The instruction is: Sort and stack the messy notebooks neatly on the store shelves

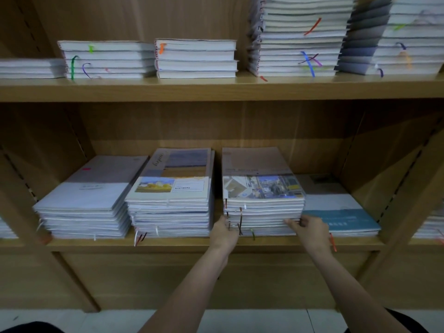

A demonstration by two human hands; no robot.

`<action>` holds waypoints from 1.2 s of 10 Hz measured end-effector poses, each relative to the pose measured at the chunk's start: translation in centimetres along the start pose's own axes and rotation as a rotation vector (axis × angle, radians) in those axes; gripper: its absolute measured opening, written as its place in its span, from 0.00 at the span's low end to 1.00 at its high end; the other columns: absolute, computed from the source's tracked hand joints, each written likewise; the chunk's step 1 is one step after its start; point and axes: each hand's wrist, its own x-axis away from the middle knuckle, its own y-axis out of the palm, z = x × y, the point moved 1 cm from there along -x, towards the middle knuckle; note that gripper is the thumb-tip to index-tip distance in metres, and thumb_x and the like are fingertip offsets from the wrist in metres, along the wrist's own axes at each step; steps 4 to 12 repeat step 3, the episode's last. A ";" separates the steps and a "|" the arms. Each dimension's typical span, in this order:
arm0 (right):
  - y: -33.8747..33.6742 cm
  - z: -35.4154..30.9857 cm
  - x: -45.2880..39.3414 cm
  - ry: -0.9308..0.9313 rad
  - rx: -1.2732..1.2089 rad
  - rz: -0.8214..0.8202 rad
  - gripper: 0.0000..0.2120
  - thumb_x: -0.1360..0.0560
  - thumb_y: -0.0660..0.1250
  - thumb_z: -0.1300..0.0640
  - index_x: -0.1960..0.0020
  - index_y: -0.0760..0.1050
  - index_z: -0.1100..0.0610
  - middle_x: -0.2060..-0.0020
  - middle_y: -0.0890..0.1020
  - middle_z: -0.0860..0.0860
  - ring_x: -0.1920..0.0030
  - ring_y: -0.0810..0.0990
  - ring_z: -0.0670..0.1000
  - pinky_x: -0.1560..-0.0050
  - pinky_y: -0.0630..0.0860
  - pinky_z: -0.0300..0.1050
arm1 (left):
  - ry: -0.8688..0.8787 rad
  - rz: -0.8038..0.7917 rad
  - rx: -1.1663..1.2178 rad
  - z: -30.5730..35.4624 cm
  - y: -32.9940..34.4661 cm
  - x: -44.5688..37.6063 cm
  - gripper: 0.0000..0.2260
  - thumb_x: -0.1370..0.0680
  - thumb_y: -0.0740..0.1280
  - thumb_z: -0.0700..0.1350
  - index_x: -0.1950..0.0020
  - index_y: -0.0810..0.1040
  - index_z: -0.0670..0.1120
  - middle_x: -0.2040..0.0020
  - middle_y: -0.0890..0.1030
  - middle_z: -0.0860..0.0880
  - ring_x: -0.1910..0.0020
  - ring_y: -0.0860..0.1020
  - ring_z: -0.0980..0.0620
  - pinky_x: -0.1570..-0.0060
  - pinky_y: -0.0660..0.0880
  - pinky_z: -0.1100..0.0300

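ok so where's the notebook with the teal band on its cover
Head view, lower shelf, far right: the teal-band notebook tops a low pile beside the stack both hands grip.

Dim, soft blur; wide-angle bending at edges.

Label on top notebook (171, 185) of the middle stack, lower shelf, about 9 o'clock from the street-photo stack: "NICETIMEING"
Script word along that cover's left edge: too blurred to read
Print on the street-photo cover (262, 186): too small to read
Teal cover (346, 221) at 3 o'clock: lettering blurred
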 end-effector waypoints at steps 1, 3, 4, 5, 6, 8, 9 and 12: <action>0.1 -0.4 -0.2 0.071 -0.012 -0.075 0.13 0.25 0.69 0.55 0.48 0.78 0.64 0.53 0.82 0.58 0.51 0.79 0.55 0.53 0.70 0.43 | 0.003 -0.064 -0.037 -0.1 -0.4 0.1 0.29 0.22 0.60 0.33 0.23 0.53 0.45 0.28 0.66 0.46 0.30 0.66 0.46 0.33 0.64 0.56; -2.0 -2.5 -0.4 0.134 0.001 -0.112 0.29 0.26 0.69 0.60 0.29 0.61 0.61 0.38 0.75 0.60 0.41 0.76 0.60 0.50 0.75 0.48 | 0.036 -0.142 -0.135 0.4 -3.1 1.5 0.12 0.21 0.61 0.38 0.38 0.75 0.44 0.36 0.74 0.45 0.38 0.72 0.48 0.35 0.69 0.54; -2.0 -2.5 -0.4 0.134 0.001 -0.112 0.29 0.26 0.69 0.60 0.29 0.61 0.61 0.38 0.75 0.60 0.41 0.76 0.60 0.50 0.75 0.48 | 0.036 -0.142 -0.135 0.4 -3.1 1.5 0.12 0.21 0.61 0.38 0.38 0.75 0.44 0.36 0.74 0.45 0.38 0.72 0.48 0.35 0.69 0.54; -2.0 -2.5 -0.4 0.134 0.001 -0.112 0.29 0.26 0.69 0.60 0.29 0.61 0.61 0.38 0.75 0.60 0.41 0.76 0.60 0.50 0.75 0.48 | 0.036 -0.142 -0.135 0.4 -3.1 1.5 0.12 0.21 0.61 0.38 0.38 0.75 0.44 0.36 0.74 0.45 0.38 0.72 0.48 0.35 0.69 0.54; -2.0 -2.5 -0.4 0.134 0.001 -0.112 0.29 0.26 0.69 0.60 0.29 0.61 0.61 0.38 0.75 0.60 0.41 0.76 0.60 0.50 0.75 0.48 | 0.036 -0.142 -0.135 0.4 -3.1 1.5 0.12 0.21 0.61 0.38 0.38 0.75 0.44 0.36 0.74 0.45 0.38 0.72 0.48 0.35 0.69 0.54; -2.0 -2.5 -0.4 0.134 0.001 -0.112 0.29 0.26 0.69 0.60 0.29 0.61 0.61 0.38 0.75 0.60 0.41 0.76 0.60 0.50 0.75 0.48 | 0.036 -0.142 -0.135 0.4 -3.1 1.5 0.12 0.21 0.61 0.38 0.38 0.75 0.44 0.36 0.74 0.45 0.38 0.72 0.48 0.35 0.69 0.54; -2.0 -2.5 -0.4 0.134 0.001 -0.112 0.29 0.26 0.69 0.60 0.29 0.61 0.61 0.38 0.75 0.60 0.41 0.76 0.60 0.50 0.75 0.48 | 0.036 -0.142 -0.135 0.4 -3.1 1.5 0.12 0.21 0.61 0.38 0.38 0.75 0.44 0.36 0.74 0.45 0.38 0.72 0.48 0.35 0.69 0.54; -2.0 -2.5 -0.4 0.134 0.001 -0.112 0.29 0.26 0.69 0.60 0.29 0.61 0.61 0.38 0.75 0.60 0.41 0.76 0.60 0.50 0.75 0.48 | 0.036 -0.142 -0.135 0.4 -3.1 1.5 0.12 0.21 0.61 0.38 0.38 0.75 0.44 0.36 0.74 0.45 0.38 0.72 0.48 0.35 0.69 0.54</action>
